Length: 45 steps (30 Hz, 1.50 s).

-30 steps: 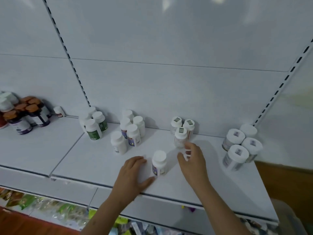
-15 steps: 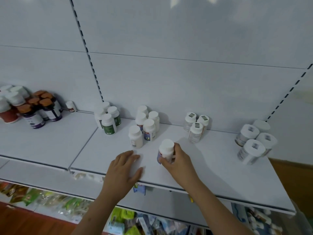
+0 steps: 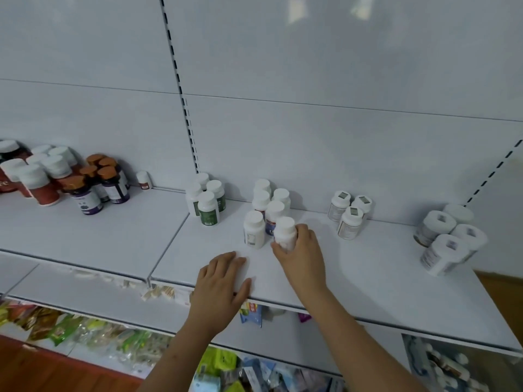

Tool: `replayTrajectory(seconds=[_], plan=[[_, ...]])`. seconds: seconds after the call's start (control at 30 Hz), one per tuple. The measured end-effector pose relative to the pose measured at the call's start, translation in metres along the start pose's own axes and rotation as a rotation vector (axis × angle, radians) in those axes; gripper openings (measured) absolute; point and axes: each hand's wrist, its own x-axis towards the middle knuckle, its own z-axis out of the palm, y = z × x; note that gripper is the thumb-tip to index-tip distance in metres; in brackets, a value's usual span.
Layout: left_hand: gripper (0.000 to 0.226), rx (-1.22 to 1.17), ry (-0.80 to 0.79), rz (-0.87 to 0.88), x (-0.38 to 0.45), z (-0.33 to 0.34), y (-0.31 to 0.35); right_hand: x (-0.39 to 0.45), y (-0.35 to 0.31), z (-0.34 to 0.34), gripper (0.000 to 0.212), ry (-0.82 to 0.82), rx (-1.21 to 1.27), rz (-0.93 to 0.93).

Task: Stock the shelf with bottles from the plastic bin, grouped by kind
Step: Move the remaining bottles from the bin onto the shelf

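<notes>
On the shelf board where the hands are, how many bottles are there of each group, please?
Green-label bottles: 4
Middle-cluster white bottles, counting the held bottle in the right hand: 6
Bottles with grey-marked caps: 3
Large white jars: 4
Total: 17

Shop: slotted gondola shelf (image 3: 368, 278), grouped bottles (image 3: 266, 210), packaged goods (image 3: 85, 329) below.

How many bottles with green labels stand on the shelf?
4, in one cluster by the slotted upright: front, right, left, back. The back one's label is hidden; more may stand behind.
</notes>
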Motion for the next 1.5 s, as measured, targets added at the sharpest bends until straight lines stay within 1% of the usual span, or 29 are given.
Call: replayTrajectory(seconds=[0.13,0.2,0.27,0.33,0.37,0.47,0.53,0.63,0.7,0.83,0.93,1.03,1.13,1.2,1.33,1.5], plan=[[0.05,-0.009,-0.019,-0.005,0.002,-0.002,0.0,-0.005,0.001,0.016,0.048,-0.054,0.085,0.108],[0.05,-0.025,-0.028,-0.018,0.002,-0.005,0.0,-0.004,-0.001,0.017,0.052,-0.102,0.172,0.161],[0.051,-0.034,-0.037,-0.027,0.001,-0.006,0.0,-0.006,-0.003,0.013,0.056,-0.182,0.208,0.171],[0.053,-0.051,-0.05,-0.039,-0.001,-0.007,-0.001,-0.012,-0.006,0.003,0.058,-0.262,0.186,0.157],[0.056,-0.063,-0.055,-0.051,-0.001,-0.007,-0.001,-0.015,-0.006,-0.003,0.06,-0.274,0.173,0.155],[0.066,-0.128,-0.087,-0.127,0.003,-0.006,0.009,-0.02,0.0,-0.031,0.062,-0.197,0.164,0.156],[0.064,-0.214,-0.066,-0.134,-0.001,-0.008,0.028,-0.025,0.003,-0.054,0.058,-0.141,0.175,0.127],[0.052,-0.377,-0.048,-0.021,-0.014,-0.011,0.078,-0.036,0.009,-0.097,0.051,-0.054,0.179,0.038],[0.043,-0.453,-0.077,0.08,-0.021,-0.012,0.117,-0.043,0.019,-0.127,0.048,-0.003,0.154,-0.024],[0.038,-0.542,-0.172,0.275,-0.027,-0.003,0.195,-0.058,0.05,-0.189,0.049,0.096,0.122,-0.084],[0.037,-0.593,-0.246,0.4,-0.033,0.004,0.253,-0.074,0.084,-0.238,0.048,0.157,0.087,-0.067],[0.035,-0.597,-0.283,0.494,-0.043,0.018,0.315,-0.095,0.132,-0.292,0.05,0.201,0.025,-0.027],[0.041,-0.579,-0.337,0.578,-0.057,0.042,0.375,-0.12,0.183,-0.348,0.053,0.235,-0.014,0.04],[0.043,-0.571,-0.394,0.602,-0.066,0.06,0.414,-0.14,0.216,-0.385,0.056,0.256,-0.038,0.085],[0.037,-0.568,-0.485,0.625,-0.085,0.088,0.484,-0.175,0.279,-0.448,0.056,0.245,-0.134,0.169],[0.038,-0.547,-0.582,0.569,-0.107,0.125,0.538,-0.197,0.35,-0.491,0.055,0.21,-0.195,0.221]])
